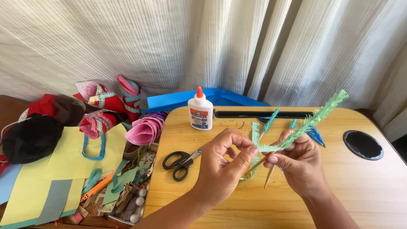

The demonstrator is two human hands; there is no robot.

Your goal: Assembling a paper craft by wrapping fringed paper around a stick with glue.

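My left hand [224, 163] pinches the loose end of a fringed teal paper strip [255, 135] between thumb and forefinger. My right hand [299, 163] grips a thin wooden stick [269, 177] whose upper part is wrapped in the fringed teal paper [321, 113], pointing up to the right. The strip runs from my left fingers to the stick. Both hands hover over a light wooden lap table [220, 203].
A white glue bottle with an orange cap [200, 111] and black-handled scissors [182, 160] lie on the table's left. Blue fringed pieces [315, 135] rest behind my right hand. A round black cup holder [363, 144] sits right. Coloured paper sheets [80, 157], pink paper cones [146, 129] and scraps crowd the left.
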